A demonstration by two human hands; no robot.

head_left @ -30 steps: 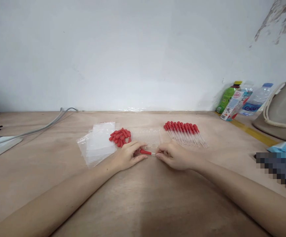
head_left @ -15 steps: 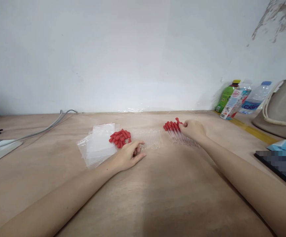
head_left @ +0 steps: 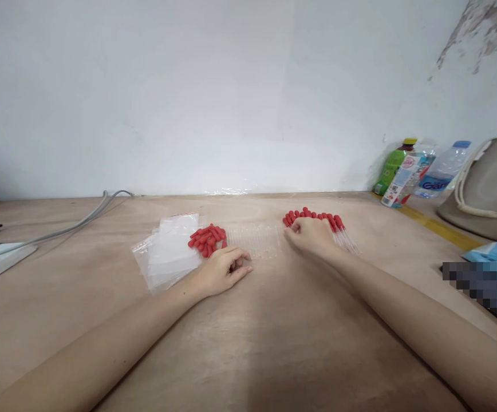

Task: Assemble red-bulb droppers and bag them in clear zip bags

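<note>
The left hand, loosely spread and without load, has red bulbs and clear tubes just beyond it, probably for easy reach. The right hand curls over glossy red-headed droppers, laid side by side perhaps for order; whether it pinches one, I cannot tell.

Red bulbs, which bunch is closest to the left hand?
The loose red pile beside the clear bags, just beyond the left hand; the other red bunch is fitted on clear tubes, by the right hand.
</note>
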